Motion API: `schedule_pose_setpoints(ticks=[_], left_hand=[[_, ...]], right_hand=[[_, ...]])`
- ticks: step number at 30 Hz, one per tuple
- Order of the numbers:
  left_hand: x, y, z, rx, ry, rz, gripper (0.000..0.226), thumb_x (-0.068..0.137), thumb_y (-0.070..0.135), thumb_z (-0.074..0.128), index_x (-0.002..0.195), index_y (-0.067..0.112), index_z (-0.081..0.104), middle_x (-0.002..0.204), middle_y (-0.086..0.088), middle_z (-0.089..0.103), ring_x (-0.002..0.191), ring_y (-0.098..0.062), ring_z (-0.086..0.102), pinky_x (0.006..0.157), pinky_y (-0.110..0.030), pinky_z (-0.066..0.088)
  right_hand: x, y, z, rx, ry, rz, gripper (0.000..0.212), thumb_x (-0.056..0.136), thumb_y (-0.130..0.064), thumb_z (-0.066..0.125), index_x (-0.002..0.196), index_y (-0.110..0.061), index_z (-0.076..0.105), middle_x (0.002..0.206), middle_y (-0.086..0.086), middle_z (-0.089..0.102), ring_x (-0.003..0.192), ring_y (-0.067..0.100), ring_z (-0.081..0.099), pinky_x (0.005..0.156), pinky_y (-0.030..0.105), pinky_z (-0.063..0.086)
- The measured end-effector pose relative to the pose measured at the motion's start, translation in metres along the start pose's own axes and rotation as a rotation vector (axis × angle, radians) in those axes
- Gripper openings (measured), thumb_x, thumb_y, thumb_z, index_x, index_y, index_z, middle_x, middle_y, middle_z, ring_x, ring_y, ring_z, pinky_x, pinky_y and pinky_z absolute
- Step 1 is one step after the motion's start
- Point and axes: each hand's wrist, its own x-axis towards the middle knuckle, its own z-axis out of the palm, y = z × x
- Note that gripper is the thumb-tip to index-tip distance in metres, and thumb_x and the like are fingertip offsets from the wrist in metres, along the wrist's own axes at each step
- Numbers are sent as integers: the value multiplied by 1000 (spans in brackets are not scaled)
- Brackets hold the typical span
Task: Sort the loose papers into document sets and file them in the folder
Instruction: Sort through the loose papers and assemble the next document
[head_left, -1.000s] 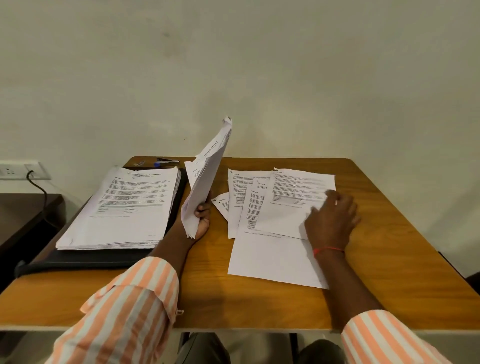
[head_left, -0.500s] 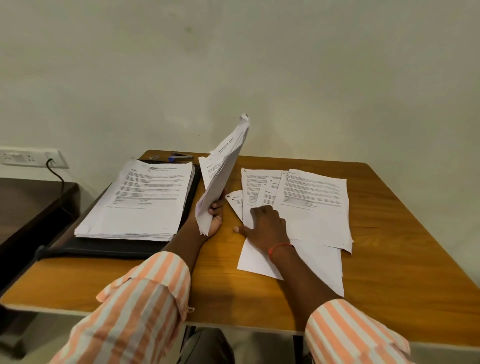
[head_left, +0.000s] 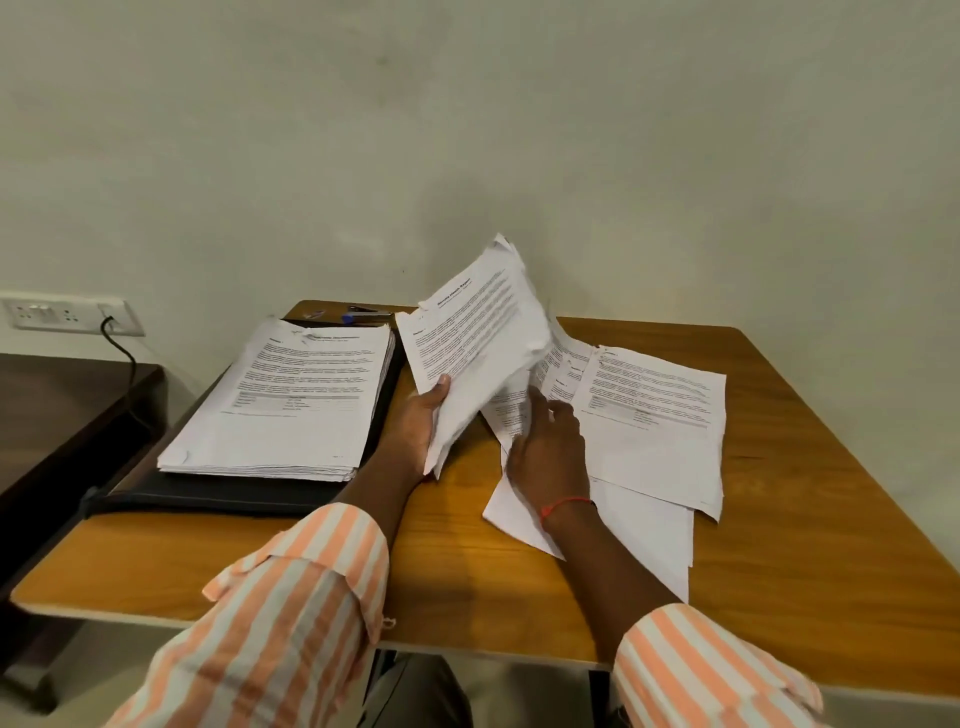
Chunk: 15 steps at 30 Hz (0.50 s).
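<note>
So the black folder (head_left: 208, 496) lies flat on a wooden table (head_left: 810, 545) with a thick stack of printed pages (head_left: 291, 400) sitting on top, covering most of it. Just behind the folder there's a small blue-and-dark thing (head_left: 363, 313), pen or stapler, can't tell. Off to the folder's left is a dark side table (head_left: 62, 415), plus a wall socket (head_left: 67, 314) with a black cable (head_left: 124, 358) hanging from it. Nothing lies between the hands and the folder.

To the right of the folder the left hand (head_left: 415, 426) grips a sheaf of pages (head_left: 478, 338) at its lower edge, thumb on the printed face, other fingers behind it. The sheaf is tilted up off the table and curls over at the top. Further right of the folder, loose sheets (head_left: 654, 415) lie fanned and overlapping on the wood. The right hand (head_left: 548, 452), red thread (head_left: 566, 503) on the wrist, rests on their near-left part, fingers curled right beside the sheaf's edge.

That spot is blurry and I only see the back of the hand, so I can't tell if it's pinching a sheet. The print is too small to read, and the sheaf hides the far-left loose sheets.
</note>
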Motion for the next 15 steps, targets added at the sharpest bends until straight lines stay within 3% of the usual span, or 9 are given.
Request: schedule_pose_setpoints(ticks=[2,4,6,8,9,11,15], left_hand=[[1,-2,-3,10,-9,-24,28,100,24,63,127,18,64,125,-11,71,102,-26,72,85,-41,60],[5,-5,-7,18,-33,-10,29,100,24,62,129,18,63,122,-9,73,107,-29,72,85,-43,59],[5,-6,-9,-40,-53,-2,37,101,22,62,137,16,59,125,-11,71,112,-32,70,85,-44,59],[4,-4,-9,-124,-56,-33,38,101,23,60,139,16,58,129,-13,69,113,-34,69,84,-46,60],[3,-5,-10,-166,-64,-42,36,102,23,58,138,17,58,130,-13,69,111,-33,69,81,-45,61],[4,-5,-11,-223,-62,-51,33,104,21,54,137,17,58,129,-13,69,106,-30,71,77,-44,63],[8,-8,-13,-235,-87,-59,36,103,20,55,139,17,57,132,-13,67,114,-33,67,86,-47,61]], right_hand=[[0,-3,6,-46,10,-88,30,78,-12,70,108,-7,70,108,20,66,102,41,60,79,46,53],[1,-5,10,-136,-88,-97,19,62,-8,74,80,-4,73,82,20,69,86,44,63,71,43,48],[4,-11,8,-201,-173,-63,32,72,-19,72,101,-6,73,103,18,68,99,42,60,81,44,46],[8,-20,1,-272,-213,1,45,91,-34,57,129,-12,61,133,14,55,119,34,51,96,44,42],[10,-22,0,-287,-219,26,46,95,-37,52,134,-13,57,140,13,49,124,32,48,100,44,40],[12,-26,-2,-310,-232,44,43,98,-34,51,135,-15,57,145,12,45,128,31,45,104,46,37],[15,-29,-1,-258,-225,50,42,90,-18,59,133,-15,59,140,12,48,124,32,48,103,48,39]])
